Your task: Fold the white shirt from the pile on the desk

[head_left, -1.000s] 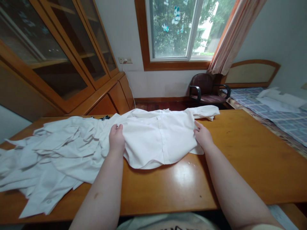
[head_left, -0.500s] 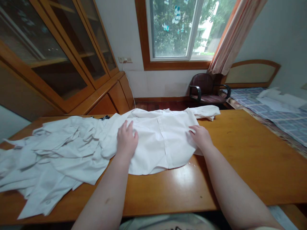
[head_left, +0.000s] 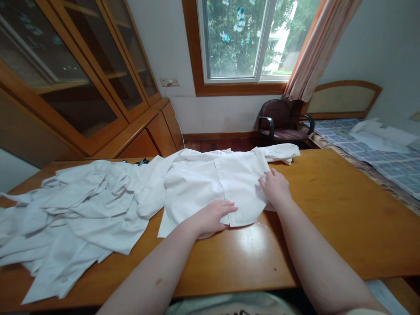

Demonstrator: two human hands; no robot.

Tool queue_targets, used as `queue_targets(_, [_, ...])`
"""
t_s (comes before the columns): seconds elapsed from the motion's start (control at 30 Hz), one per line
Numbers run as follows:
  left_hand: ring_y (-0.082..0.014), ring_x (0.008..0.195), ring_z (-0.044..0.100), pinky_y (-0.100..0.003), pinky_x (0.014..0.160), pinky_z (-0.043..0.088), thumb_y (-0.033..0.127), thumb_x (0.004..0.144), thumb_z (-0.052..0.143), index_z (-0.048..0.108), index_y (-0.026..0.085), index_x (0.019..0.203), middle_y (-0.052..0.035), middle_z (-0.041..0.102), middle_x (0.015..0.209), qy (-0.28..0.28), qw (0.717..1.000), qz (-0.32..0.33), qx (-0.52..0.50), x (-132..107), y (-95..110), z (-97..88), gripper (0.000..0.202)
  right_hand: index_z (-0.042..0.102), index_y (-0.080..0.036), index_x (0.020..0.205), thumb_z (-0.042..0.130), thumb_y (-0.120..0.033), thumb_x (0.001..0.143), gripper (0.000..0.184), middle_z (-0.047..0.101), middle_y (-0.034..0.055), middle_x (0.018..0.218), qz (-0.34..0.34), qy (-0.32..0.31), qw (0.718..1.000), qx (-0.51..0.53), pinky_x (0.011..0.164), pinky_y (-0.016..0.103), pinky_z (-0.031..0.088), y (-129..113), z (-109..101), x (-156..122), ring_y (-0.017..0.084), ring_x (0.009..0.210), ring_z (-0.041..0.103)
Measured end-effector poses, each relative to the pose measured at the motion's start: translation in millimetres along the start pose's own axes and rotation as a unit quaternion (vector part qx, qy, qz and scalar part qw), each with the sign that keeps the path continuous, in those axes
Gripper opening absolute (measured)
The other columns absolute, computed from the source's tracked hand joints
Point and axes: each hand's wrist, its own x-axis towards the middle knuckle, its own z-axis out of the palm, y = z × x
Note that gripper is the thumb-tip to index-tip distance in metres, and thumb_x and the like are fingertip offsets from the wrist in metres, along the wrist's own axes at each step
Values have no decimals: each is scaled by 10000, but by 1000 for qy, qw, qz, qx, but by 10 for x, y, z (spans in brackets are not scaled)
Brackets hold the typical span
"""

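A white button-front shirt point(head_left: 193, 183) lies spread on the wooden table point(head_left: 328, 210), its hem towards me and one sleeve point(head_left: 278, 153) reaching out at the far right. My left hand point(head_left: 216, 216) rests on the shirt's lower part beside the button strip, fingers stretched to the right and thumb near the hem. On the shirt's right side edge lies my right hand point(head_left: 275, 186), its fingers spread and slightly bent over the cloth. To the left, a rumpled heap of white shirts point(head_left: 95, 201) touches or overlaps the spread shirt's left side.
A glass-doored wooden cabinet point(head_left: 75, 78) stands at the left. Beyond the table are a dark red armchair point(head_left: 278, 120), a window point(head_left: 236, 43) with a pink curtain point(head_left: 318, 57), and a bed point(head_left: 377, 148) with checked bedding on the right. A small dark item point(head_left: 142, 161) lies behind the heap.
My left hand has moved from the shirt's left side down and right to its hem near the button strip. My right hand has shifted only slightly along the right edge.
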Motion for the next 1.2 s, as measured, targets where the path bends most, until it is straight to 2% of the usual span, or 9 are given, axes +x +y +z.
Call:
queue_targets(0.1, [-209,1153,497,-315,1003,361,161,699,548,569,265,1219,-24,557,1261,53,998,-24,-16,-14,-8,-57,531,581,-101,1124,448,-458,856,467,533,226,1185,109,-59,992,-27,862,437,410,98,19,36,333,1062,534])
queue_targets(0.37, [-192,947,592,-277,848,443,224,786,448,661,225,1011,-13,669,1043,121,982,-81,-117,-50,123,-185,310,513,-95,1130,341,-304,900,355,619,220,1025,183,-134,974,25,778,403,452,197,36,128,296,959,612])
queue_targets(0.6, [-163,839,607,-233,742,450,281,711,603,674,244,1032,2,681,984,-34,985,-66,-153,-146,100,-225,330,578,-119,1064,481,-379,832,362,641,182,1012,191,-147,970,6,749,379,457,306,-111,123,299,946,612])
queue_targets(0.73, [-138,746,607,-218,668,453,356,723,634,660,237,1075,1,689,884,-171,961,-57,-209,-174,96,-242,371,575,-151,1128,515,-396,821,397,614,162,1106,90,-81,993,-15,863,412,413,204,-166,74,301,1042,561])
queue_targets(0.8, [-137,748,608,-226,683,462,381,789,567,646,221,1091,-11,682,869,-135,964,-58,-221,-161,113,-244,350,552,-182,1188,510,-384,837,408,533,138,1269,-26,-55,998,3,961,409,352,123,-131,42,290,1171,476])
queue_targets(0.87, [-156,844,604,-259,768,465,376,842,494,635,219,1097,-32,671,955,-9,982,-62,-176,-136,122,-234,331,502,-200,1265,507,-369,848,451,411,110,1405,-122,-100,986,43,1019,364,305,50,-56,2,254,1257,402])
queue_targets(0.93, [-191,1044,550,-317,928,411,353,869,455,611,237,1141,-52,612,1154,115,986,-67,-96,-112,108,-215,334,439,-200,1331,508,-364,848,515,332,107,1458,-162,-184,967,68,1026,344,300,-7,19,-47,243,1295,361])
queue_targets(1.0, [-224,1235,418,-370,1051,300,343,864,475,560,263,1225,-52,477,1351,158,984,-73,-20,-98,68,-195,379,400,-200,1361,513,-370,839,560,316,117,1465,-161,-239,955,67,1010,361,314,-53,45,-100,262,1312,336])
queue_targets(1.2, [-296,1402,-4,-488,1117,69,489,689,683,274,343,1419,-24,23,1545,42,993,-77,74,-95,-99,-125,850,639,-196,1033,477,-421,842,337,668,125,1000,-87,-283,955,8,758,346,438,-170,-216,-229,271,914,621])
